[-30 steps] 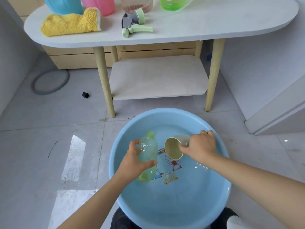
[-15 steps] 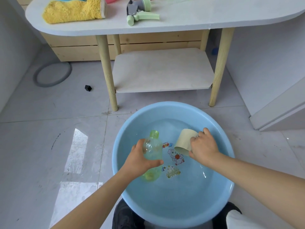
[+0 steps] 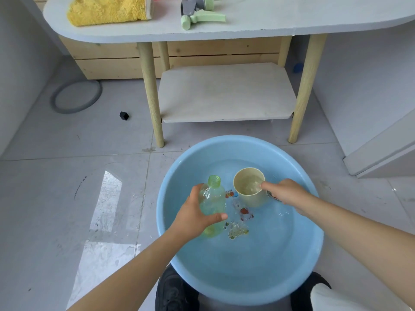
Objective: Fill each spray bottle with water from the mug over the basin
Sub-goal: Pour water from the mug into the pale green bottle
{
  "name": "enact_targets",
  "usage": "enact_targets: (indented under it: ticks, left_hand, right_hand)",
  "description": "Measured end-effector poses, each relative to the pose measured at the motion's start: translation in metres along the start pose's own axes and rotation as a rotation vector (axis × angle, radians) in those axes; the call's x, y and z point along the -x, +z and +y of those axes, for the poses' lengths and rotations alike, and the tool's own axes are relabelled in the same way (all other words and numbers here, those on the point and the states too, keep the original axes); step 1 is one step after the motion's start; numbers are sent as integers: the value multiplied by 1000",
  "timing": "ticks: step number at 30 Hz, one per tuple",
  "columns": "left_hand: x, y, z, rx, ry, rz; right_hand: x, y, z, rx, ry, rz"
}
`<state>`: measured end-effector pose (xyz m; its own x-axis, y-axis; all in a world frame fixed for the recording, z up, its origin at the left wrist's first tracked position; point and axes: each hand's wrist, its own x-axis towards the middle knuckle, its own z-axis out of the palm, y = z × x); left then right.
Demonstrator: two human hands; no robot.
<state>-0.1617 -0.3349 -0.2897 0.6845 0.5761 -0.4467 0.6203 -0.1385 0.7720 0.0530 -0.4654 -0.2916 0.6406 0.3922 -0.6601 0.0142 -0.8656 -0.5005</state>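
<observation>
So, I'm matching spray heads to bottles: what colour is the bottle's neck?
Translucent green, like the bottle the left hand holds; head view.

a clear green plastic spray bottle [image 3: 212, 203], uncapped and near upright, stands over the water-filled round light-blue plastic basin [image 3: 298, 261], with the water-holding beige mug [image 3: 250, 187] just beside it at three o'clock.

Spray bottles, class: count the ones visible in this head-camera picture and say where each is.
1. The green spray bottle, uncapped, is held by the left hand over the blue basin. A detached spray head lies on the table; more bottles may sit beyond the frame's top.
</observation>
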Motion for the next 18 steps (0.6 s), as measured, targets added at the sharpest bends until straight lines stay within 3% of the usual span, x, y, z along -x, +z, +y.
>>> enact_targets:
  ticks: [10,18]
  left_hand:
    - [-4,0,7,-13,-1,69]
    - [-3,5,20,-52,27,80]
  right_hand:
    - [33,-10,-17,-349,-28,-234]
    - [49,-12,-37,-198,-192,-24]
